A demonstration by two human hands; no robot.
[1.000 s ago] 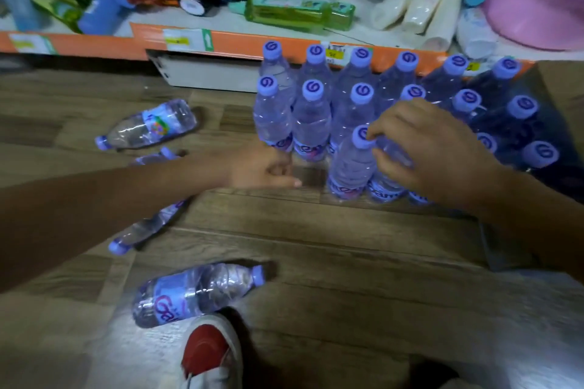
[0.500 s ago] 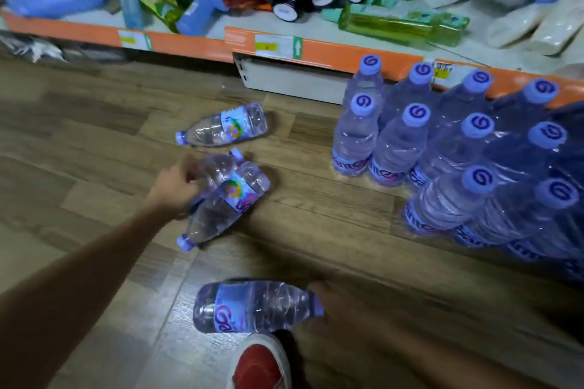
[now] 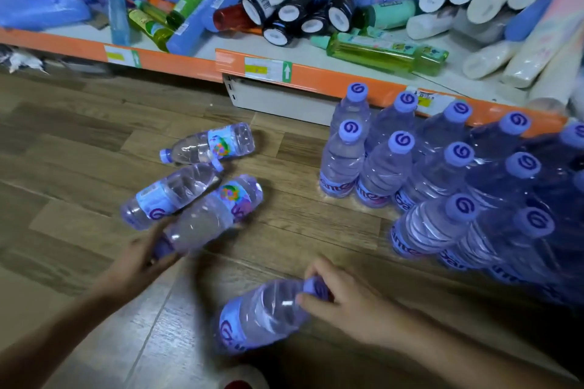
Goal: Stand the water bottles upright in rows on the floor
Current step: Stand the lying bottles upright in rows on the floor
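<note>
Several clear water bottles with purple caps stand upright in rows (image 3: 448, 173) on the wooden floor at the right. Three bottles lie on the floor at the left: a far one (image 3: 208, 145), a middle one (image 3: 167, 196), and a nearer one (image 3: 215, 214). My left hand (image 3: 142, 259) is closed on the cap end of that nearer bottle. A fourth bottle (image 3: 262, 316) lies close to me, and my right hand (image 3: 344, 303) grips its neck and cap.
A low shelf with an orange edge (image 3: 316, 72) runs along the back, piled with bottles, tubes and blue packs. A red and white shoe tip (image 3: 240, 382) shows at the bottom. Bare floor (image 3: 79, 151) lies to the left.
Both hands left the standing rows and came down to the lying bottles. My left hand took the nearer left bottle's cap end; my right hand took the closest bottle's neck. The view shifted left.
</note>
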